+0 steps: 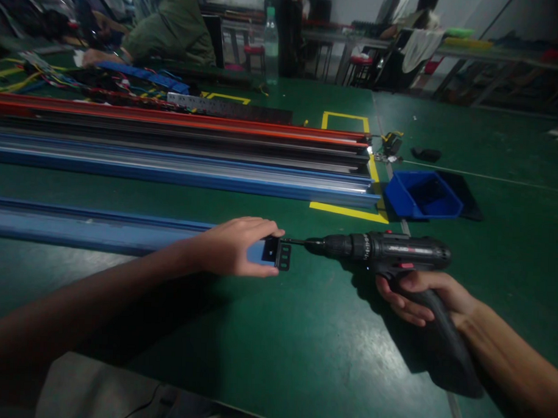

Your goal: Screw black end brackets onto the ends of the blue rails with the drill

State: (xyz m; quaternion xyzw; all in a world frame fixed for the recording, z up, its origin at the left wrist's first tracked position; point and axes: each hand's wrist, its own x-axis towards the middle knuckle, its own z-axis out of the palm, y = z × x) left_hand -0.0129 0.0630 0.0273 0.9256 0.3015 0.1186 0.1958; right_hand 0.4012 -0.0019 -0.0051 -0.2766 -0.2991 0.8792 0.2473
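A long blue rail (90,230) lies across the green table, running in from the left. My left hand (234,244) is closed over its right end, pressing a small black bracket (281,255) against the end face. My right hand (417,296) is wrapped round the grip of a black cordless drill (387,250). The drill lies level, and its bit touches the bracket from the right.
Several long rails, blue, grey and orange (180,151), are stacked further back. A blue bin (421,195) sits right of them by yellow floor tape (347,210). A plastic bottle (271,44) and a person in green (175,28) are at the far edge.
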